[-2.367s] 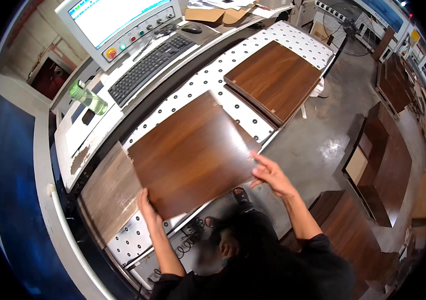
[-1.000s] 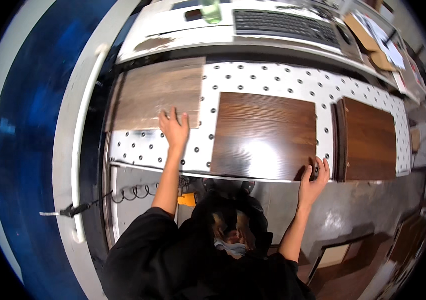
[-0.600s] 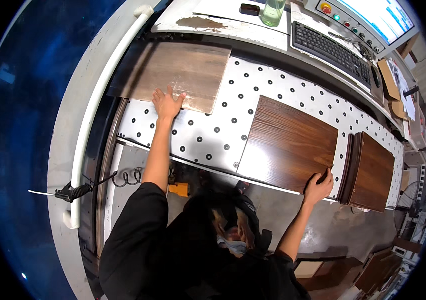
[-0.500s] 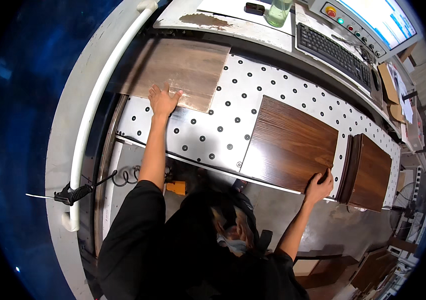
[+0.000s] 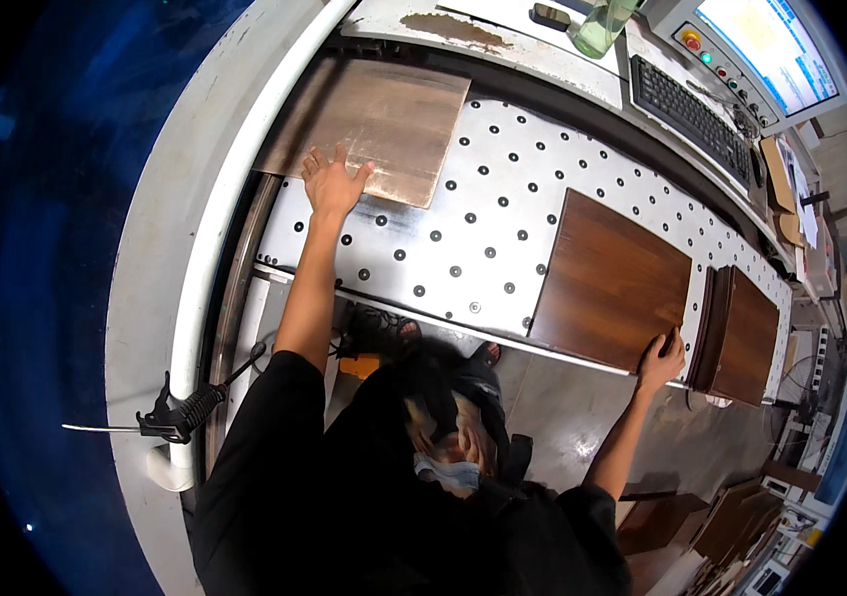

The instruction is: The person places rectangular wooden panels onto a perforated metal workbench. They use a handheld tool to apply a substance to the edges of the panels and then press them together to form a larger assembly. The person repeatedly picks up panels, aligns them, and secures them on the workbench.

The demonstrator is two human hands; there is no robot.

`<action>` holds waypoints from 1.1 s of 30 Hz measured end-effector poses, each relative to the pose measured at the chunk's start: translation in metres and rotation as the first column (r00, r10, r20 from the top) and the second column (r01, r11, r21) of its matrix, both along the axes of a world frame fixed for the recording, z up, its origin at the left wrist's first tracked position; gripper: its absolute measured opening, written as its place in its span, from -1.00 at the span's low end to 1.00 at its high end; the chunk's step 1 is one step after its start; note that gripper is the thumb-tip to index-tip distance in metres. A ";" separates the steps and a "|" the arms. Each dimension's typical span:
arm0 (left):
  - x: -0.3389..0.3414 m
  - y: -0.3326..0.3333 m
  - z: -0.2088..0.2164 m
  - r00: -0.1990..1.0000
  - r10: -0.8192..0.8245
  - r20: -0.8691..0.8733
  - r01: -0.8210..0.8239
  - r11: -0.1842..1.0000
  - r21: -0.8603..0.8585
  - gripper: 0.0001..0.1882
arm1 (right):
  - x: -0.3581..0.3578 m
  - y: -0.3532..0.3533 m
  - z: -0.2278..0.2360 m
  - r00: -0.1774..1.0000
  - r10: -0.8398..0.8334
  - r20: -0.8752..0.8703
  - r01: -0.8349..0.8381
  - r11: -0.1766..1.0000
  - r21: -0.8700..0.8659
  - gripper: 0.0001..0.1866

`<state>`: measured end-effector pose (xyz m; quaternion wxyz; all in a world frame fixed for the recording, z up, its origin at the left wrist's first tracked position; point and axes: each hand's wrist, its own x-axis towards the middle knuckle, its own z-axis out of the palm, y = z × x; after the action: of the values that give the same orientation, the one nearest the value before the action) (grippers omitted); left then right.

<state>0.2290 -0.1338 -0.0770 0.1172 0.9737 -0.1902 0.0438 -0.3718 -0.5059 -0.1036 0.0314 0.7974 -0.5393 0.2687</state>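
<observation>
Wood under left hand [image 5: 334,186]: open, fingers spread over the near edge of the paler board [image 5: 384,121].
Right hand [image 5: 664,360]: fingers bent at the near right corner of the dark panel [image 5: 612,283]; whether they grip cannot be told.
Panel hazard: a sideways push could knock its edge against the neighbouring stack [image 5: 743,338]; a pull bodyward could tip it off the table [image 5: 483,253].
Panel finish: rectangular, flat, smooth brown grain.
Board surface: greyish, scuffed, pale scratches near the fingers.
Table top: white, dotted with black circles; dark panel lies flat there.
</observation>
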 end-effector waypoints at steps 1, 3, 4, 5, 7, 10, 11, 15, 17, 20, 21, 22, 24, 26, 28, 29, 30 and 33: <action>0.000 0.001 -0.001 1.000 -0.007 0.003 0.007 1.000 -0.015 -0.11 | -0.001 -0.001 -0.003 1.000 0.009 0.004 -0.009 1.000 -0.003 -0.53; -0.008 -0.003 0.001 0.987 -0.062 0.149 0.077 0.992 -0.101 -0.19 | 0.005 0.003 -0.003 1.000 0.030 -0.003 -0.030 1.000 0.003 -0.53; -0.021 -0.011 -0.001 0.956 -0.109 0.273 0.150 0.979 -0.136 -0.22 | 0.009 0.003 -0.003 0.999 0.037 -0.005 -0.037 0.999 0.002 -0.53; -0.040 -0.022 -0.003 0.909 -0.152 0.389 0.229 0.960 -0.160 -0.24 | 0.013 0.006 -0.002 1.000 0.024 -0.001 -0.024 1.000 0.002 -0.53; -0.104 -0.051 -0.013 0.929 -0.367 0.043 0.328 0.764 -0.556 -0.35 | 0.028 0.016 -0.003 1.000 0.011 -0.004 -0.011 1.000 0.019 -0.53; -0.214 -0.083 -0.002 0.737 -0.654 -0.173 0.524 0.713 -0.466 -0.17 | 0.052 0.029 0.001 0.999 0.040 0.031 -0.041 0.999 0.026 -0.52; -0.237 -0.090 0.008 0.687 -0.693 -0.219 0.533 0.685 -0.497 -0.15 | 0.060 0.034 0.003 0.999 0.034 0.036 -0.035 0.998 0.042 -0.52; -0.273 -0.108 0.015 0.730 -0.614 -0.301 0.394 0.738 -0.548 -0.16 | 0.082 0.039 0.005 0.996 0.044 0.080 -0.050 0.996 0.067 -0.53; -0.271 -0.109 0.018 0.738 -0.594 -0.319 0.255 0.684 -0.684 -0.26 | 0.087 0.041 0.009 0.993 0.025 0.112 -0.037 0.993 0.108 -0.53; -0.263 -0.101 0.023 0.713 -0.592 -0.375 0.061 0.585 -0.809 -0.35 | 0.096 0.052 0.015 0.989 0.035 0.145 -0.054 0.990 0.132 -0.56; -0.259 -0.096 0.027 0.707 -0.589 -0.392 0.042 0.587 -0.808 -0.36 | 0.103 0.055 0.019 0.987 0.043 0.153 -0.063 0.989 0.131 -0.56; -0.255 -0.087 0.031 0.701 -0.585 -0.409 0.021 0.590 -0.807 -0.37 | 0.111 0.060 0.023 0.975 0.060 0.212 -0.097 0.981 0.170 -0.60; -0.240 -0.069 0.054 0.723 -0.550 -0.418 0.076 0.664 -0.744 -0.44 | 0.129 0.078 0.024 0.941 0.037 0.337 -0.121 0.965 0.232 -0.65; -0.202 -0.053 0.069 0.727 -0.561 -0.396 0.075 0.638 -0.766 -0.48 | 0.163 0.105 0.024 0.901 0.046 0.432 -0.204 0.922 0.328 -0.64; -0.157 -0.027 0.073 0.878 -0.368 -0.306 0.115 0.782 -0.612 -0.32 | 0.212 0.145 0.034 0.875 0.203 0.440 -0.383 0.846 0.371 -0.57; -0.141 -0.011 0.062 0.987 -0.154 -0.053 0.128 0.936 -0.328 -0.24 | 0.232 0.164 0.043 0.856 0.327 0.400 -0.478 0.795 0.373 -0.52; -0.127 -0.001 0.059 0.999 -0.048 -0.019 0.042 0.970 -0.238 -0.20 | 0.246 0.177 0.047 0.775 0.366 0.514 -0.592 0.707 0.388 -0.49; -0.117 0.034 0.038 0.997 0.064 -0.035 -0.071 0.959 -0.274 -0.04 | 0.257 0.183 0.040 0.689 0.473 0.549 -0.704 0.614 0.355 -0.48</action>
<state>0.1123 -0.0993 -0.0387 0.2523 0.9544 -0.1476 0.0610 -0.1152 -0.3224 -0.0638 -0.3986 0.8327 -0.2857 0.2572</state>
